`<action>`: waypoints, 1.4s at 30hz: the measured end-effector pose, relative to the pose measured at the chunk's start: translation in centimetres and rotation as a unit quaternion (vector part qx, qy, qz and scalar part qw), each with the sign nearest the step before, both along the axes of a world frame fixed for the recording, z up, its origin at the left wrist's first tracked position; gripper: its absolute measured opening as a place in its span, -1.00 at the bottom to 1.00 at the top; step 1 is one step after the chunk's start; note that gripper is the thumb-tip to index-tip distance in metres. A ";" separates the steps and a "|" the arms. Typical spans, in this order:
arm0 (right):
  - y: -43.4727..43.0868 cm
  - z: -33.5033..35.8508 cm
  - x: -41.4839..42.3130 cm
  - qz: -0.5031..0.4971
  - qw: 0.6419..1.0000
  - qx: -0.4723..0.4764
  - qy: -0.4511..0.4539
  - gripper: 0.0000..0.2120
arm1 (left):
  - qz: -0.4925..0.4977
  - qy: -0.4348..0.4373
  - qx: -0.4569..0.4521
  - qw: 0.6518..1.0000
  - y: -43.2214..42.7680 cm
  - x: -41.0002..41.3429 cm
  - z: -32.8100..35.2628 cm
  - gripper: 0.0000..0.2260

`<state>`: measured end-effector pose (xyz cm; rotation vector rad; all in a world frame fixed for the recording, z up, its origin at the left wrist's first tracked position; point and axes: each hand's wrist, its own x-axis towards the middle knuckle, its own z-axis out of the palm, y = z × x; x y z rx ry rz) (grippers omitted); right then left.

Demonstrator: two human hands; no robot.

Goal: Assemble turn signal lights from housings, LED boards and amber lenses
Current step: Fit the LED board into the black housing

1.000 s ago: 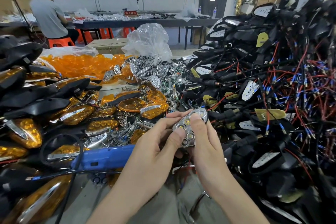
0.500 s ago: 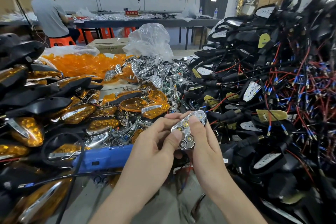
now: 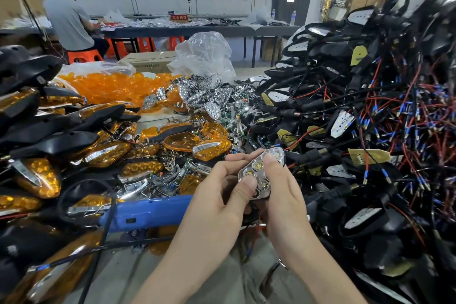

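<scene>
Both hands hold one chrome reflector with several LED cups [image 3: 262, 172] over a black housing that is mostly hidden beneath it. My left hand [image 3: 222, 195] grips it from the left, thumb pressing the lower end of the reflector. My right hand [image 3: 283, 192] grips it from the right, thumb pressing the upper part. Red and black wires hang below the hands. Loose amber lenses [image 3: 181, 141] lie just beyond my left hand. A heap of black housings with LED boards and wires [image 3: 357, 131] fills the right side.
Finished amber-and-black lights [image 3: 49, 150] are stacked at left. A blue tool [image 3: 148, 212] lies in front of them. Chrome reflectors [image 3: 197, 96], a bag of orange lenses [image 3: 111, 84] and a clear plastic bag [image 3: 204, 57] sit further back. A person [image 3: 69, 20] sits at a far table.
The hands and the reflector stay in nearly the same place. My thumbs have shifted slightly on the reflector's face.
</scene>
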<state>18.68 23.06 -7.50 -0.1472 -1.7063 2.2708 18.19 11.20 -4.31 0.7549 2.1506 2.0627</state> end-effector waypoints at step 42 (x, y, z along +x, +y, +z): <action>1.5 1.7 -0.3 -0.188 0.962 -0.176 0.088 -0.71 | 0.175 0.433 -0.360 0.808 -1.2 0.1 -1.0 -0.71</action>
